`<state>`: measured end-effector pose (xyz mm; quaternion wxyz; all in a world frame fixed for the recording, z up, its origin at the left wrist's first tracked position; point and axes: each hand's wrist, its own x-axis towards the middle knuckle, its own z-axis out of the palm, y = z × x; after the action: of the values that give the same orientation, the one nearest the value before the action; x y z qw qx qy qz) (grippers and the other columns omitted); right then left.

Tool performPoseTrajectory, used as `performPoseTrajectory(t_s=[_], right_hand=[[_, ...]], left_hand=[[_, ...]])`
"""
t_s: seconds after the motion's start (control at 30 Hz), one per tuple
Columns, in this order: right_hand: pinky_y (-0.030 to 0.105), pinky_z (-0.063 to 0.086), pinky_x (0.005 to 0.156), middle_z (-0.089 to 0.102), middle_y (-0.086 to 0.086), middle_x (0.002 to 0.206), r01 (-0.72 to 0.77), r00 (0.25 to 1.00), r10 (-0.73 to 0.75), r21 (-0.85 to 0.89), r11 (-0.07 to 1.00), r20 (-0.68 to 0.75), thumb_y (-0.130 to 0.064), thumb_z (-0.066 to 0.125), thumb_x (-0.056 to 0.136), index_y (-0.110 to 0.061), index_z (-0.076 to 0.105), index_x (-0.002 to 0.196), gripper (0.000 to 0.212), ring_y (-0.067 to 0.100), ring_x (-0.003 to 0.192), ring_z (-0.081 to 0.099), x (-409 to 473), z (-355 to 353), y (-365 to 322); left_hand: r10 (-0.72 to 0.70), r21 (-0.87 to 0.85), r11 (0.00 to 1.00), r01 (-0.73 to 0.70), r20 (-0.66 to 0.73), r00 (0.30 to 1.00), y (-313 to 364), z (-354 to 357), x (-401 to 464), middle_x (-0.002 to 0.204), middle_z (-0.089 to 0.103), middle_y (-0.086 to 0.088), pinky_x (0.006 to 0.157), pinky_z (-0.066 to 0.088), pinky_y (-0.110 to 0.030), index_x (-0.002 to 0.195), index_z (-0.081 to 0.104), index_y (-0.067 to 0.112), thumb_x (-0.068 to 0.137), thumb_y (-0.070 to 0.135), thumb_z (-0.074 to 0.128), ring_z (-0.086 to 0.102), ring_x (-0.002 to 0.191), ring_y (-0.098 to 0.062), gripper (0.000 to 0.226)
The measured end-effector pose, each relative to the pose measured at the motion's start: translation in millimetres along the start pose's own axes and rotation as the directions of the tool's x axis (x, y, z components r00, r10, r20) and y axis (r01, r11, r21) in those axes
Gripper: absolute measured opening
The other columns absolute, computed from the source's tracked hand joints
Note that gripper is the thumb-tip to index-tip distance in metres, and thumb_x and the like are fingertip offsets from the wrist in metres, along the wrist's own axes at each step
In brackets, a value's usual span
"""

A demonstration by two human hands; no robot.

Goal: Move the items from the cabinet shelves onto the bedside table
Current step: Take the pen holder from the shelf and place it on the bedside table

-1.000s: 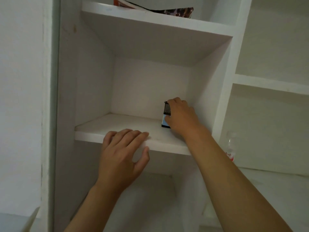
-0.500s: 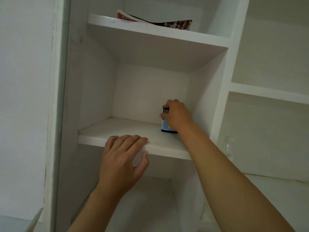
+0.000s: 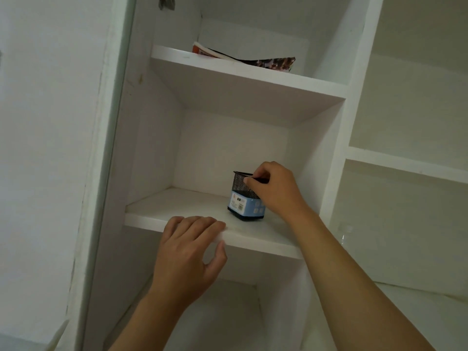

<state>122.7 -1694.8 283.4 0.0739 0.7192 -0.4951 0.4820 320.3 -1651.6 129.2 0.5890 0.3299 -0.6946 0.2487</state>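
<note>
Fingers (image 3: pixel 249 182) of my right hand (image 3: pixel 274 188) pinch the pen cup (image 3: pixel 244 198) rim. Open shelf (image 3: pixel 177 206) spreads left of it. Left hand (image 3: pixel 187 252) rests flat on the front edge.

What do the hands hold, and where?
The right hand pinches the mesh cup by its top rim. The left hand rests on the shelf edge.
</note>
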Motion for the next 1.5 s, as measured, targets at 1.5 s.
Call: performPoseTrajectory(t_s=[1.5], right_hand=[[0.036, 0.064, 0.081, 0.067, -0.006, 0.12, 0.081, 0.997, -0.073, 0.418, 0.905, -0.033, -0.035, 0.087, 0.083, -0.025, 0.063, 0.116, 0.041, 0.01, 0.116, 0.064, -90, -40, 0]], left_hand=[[-0.17, 0.151, 0.98, 0.129, 0.303, 0.938, 27, -47, -9, 0.144, 0.06, 0.003, 0.117, 0.035, -0.043, 0.139, 0.063, 0.021, 0.095, 0.036, 0.057, 0.052, 0.137, -0.021, 0.047]])
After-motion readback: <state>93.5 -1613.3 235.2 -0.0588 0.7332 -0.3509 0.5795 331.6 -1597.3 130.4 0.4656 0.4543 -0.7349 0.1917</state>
